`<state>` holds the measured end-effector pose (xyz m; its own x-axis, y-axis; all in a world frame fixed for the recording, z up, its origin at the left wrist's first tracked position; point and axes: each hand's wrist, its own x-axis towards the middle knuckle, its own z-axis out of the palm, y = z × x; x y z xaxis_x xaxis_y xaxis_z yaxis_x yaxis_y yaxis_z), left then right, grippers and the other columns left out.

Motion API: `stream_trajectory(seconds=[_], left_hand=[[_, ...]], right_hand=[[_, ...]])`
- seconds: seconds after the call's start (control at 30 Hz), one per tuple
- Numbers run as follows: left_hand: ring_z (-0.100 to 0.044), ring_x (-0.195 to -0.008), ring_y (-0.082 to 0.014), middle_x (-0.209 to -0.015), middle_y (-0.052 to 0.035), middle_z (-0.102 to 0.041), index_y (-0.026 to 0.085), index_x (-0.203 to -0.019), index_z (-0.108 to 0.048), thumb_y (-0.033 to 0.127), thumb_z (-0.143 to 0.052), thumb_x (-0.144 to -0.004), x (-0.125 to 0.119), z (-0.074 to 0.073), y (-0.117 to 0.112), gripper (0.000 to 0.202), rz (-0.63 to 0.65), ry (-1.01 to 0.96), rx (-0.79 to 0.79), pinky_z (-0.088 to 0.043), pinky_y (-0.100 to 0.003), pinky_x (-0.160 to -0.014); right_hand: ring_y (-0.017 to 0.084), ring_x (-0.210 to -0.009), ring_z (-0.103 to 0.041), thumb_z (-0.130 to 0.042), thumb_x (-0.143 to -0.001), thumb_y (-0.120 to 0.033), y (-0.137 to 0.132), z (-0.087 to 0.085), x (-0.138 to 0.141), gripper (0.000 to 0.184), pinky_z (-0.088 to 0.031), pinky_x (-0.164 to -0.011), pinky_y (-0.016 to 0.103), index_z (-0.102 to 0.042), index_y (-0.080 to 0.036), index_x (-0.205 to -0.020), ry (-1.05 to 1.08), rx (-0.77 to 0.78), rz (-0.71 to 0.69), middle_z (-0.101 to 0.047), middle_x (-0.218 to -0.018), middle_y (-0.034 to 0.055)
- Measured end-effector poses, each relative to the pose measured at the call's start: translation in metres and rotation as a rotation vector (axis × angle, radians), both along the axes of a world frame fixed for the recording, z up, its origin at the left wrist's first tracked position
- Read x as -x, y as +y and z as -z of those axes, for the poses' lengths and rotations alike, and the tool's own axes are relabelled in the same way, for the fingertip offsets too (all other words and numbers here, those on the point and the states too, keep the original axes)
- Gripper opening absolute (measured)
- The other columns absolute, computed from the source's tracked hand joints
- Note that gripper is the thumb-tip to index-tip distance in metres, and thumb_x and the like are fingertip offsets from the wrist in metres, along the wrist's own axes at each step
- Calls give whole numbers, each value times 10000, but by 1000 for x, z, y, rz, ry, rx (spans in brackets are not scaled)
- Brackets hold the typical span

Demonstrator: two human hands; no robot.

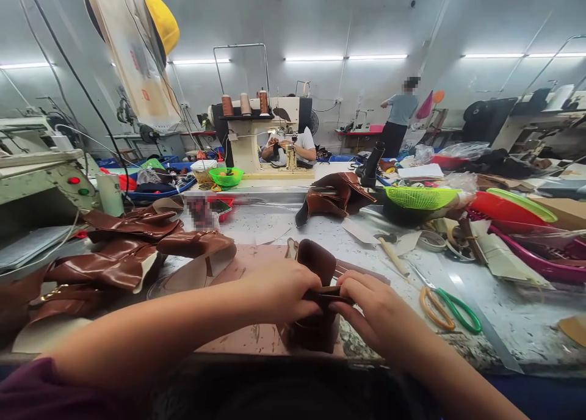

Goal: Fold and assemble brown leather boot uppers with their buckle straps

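Note:
A brown leather boot upper (pixel 315 261) stands in front of me at the near edge of the table, partly covered by my hands. My left hand (pixel 293 292) pinches one side of its folded brown edge, thumb below and fingers above. From the other side my right hand (pixel 366 298) grips the same edge between thumb and fingers. The hands are a short gap apart. More brown leather uppers (pixel 110 264) lie piled to the left, and another brown upper (pixel 336 197) lies farther back.
Scissors (pixel 451 307) with orange and green handles and a hammer (pixel 394 258) lie to the right. A green basket (pixel 421 197) and a purple basket (pixel 540 255) are beyond them. A sewing machine (pixel 247 142) stands opposite, with a seated person behind it; another person (pixel 400 112) stands farther back.

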<state>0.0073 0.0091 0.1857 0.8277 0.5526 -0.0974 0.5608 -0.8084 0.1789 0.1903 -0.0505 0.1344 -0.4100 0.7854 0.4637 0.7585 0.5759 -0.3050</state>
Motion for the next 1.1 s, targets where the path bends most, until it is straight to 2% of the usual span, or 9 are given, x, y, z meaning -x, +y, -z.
stream_trajectory(seconds=[0.27, 0.43, 0.53, 0.63, 0.73, 0.8, 0.87, 0.97, 1.1], left_hand=[[-595, -703, -170, -719, -4, -666, 184, -770, -661, 285, -636, -751, 3, 4, 0, 106, -26, -88, 50, -329, -242, -563], [-575, -649, -134, -664, 21, -666, 189, -773, -678, 171, -610, -744, 6, 4, 2, 77, -15, -236, 69, -355, -270, -717], [-553, -629, -118, -665, 29, -667, 187, -777, -684, 132, -612, -724, 13, -1, 8, 105, -2, -345, 121, -341, -293, -809], [-553, -675, -137, -680, 10, -662, 169, -772, -691, 146, -624, -695, 24, -7, 15, 105, -69, -436, 231, -380, -257, -746], [-548, -693, -153, -673, -3, -645, 160, -741, -691, 186, -621, -672, 34, -9, 18, 101, -113, -510, 364, -403, -239, -681], [-551, -729, -167, -700, -15, -644, 160, -711, -683, 226, -623, -668, 39, -10, 18, 100, -96, -560, 447, -412, -256, -717], [-547, -769, -184, -732, -28, -642, 161, -684, -673, 276, -627, -670, 44, -9, 17, 124, -91, -600, 492, -410, -285, -770], [-533, -785, -196, -744, -42, -627, 156, -664, -654, 324, -617, -674, 47, -7, 15, 173, -121, -619, 500, -400, -310, -789], [-518, -755, -185, -709, -22, -593, 152, -664, -641, 344, -676, -618, 45, -1, 14, 200, -205, -596, 400, -393, -289, -731]], right_hand=[[208, -709, -566, -458, -839, -187, -1, 3, 5, 143, -461, -618, 325, -469, -208, -698, 54, -67, 37, -603, -785, 66], [172, -624, -548, -475, -823, -216, 2, 3, 11, 200, -440, -563, 295, -458, -205, -624, 210, -77, 81, -590, -737, 53], [170, -702, -582, -581, -772, -288, 10, 5, 11, 216, -465, -582, 275, -495, -192, -599, 463, 114, -6, -607, -881, 66], [221, -910, -589, -660, -713, -334, 19, 11, 14, 154, -486, -746, 317, -611, -188, -710, 664, 376, -155, -606, -1033, 68], [217, -879, -600, -621, -762, -381, 24, 16, 19, 232, -480, -794, 352, -652, -193, -892, 807, 574, -304, -650, -916, 42], [221, -868, -603, -596, -775, -456, 26, 16, 21, 322, -482, -799, 366, -656, -192, -948, 840, 661, -427, -658, -886, 39], [242, -963, -574, -581, -770, -518, 28, 14, 21, 396, -439, -882, 401, -658, -198, -991, 792, 654, -504, -644, -986, 56], [257, -1106, -494, -571, -781, -519, 32, 10, 19, 391, -333, -993, 419, -671, -211, -1000, 732, 529, -441, -578, -1151, 74], [252, -1070, -514, -584, -784, -485, 32, 8, 22, 320, -370, -951, 396, -701, -217, -913, 757, 499, -372, -607, -1071, 73]])
